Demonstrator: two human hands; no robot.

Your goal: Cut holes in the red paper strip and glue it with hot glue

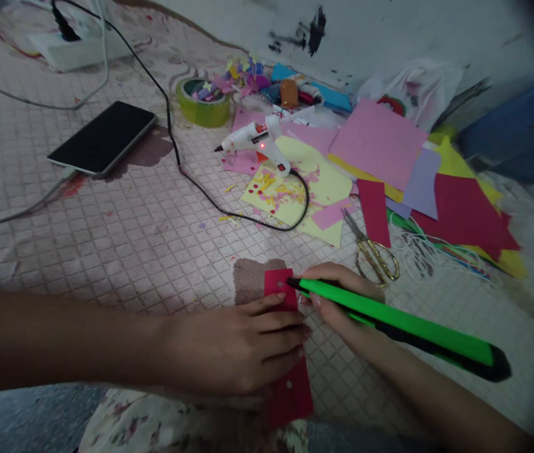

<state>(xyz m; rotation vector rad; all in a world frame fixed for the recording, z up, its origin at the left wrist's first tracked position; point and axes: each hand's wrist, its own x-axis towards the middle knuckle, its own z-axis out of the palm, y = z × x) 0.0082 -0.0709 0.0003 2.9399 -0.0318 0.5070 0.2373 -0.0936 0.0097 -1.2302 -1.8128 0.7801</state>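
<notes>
A red paper strip (290, 393) with small pale spots lies near the table's front edge. Across its middle my left hand (257, 340) rests flat, fingers stretched out, pressing the strip down. My right hand (337, 292) grips a green and black pen-like tool (399, 311), its dark tip at the strip's top right corner. Gold-handled scissors (375, 258) lie just beyond my right hand. A white glue gun (260, 141) with a lit red light rests farther back on pale yellow paper (328, 176).
A black phone (104, 138) on a cable and a white power strip (78, 50) are at the left. A black cord crosses the cloth. Green tape (203, 112), pink sheets (380, 141), red paper (465, 207) and white string (418, 255) lie at the back and right.
</notes>
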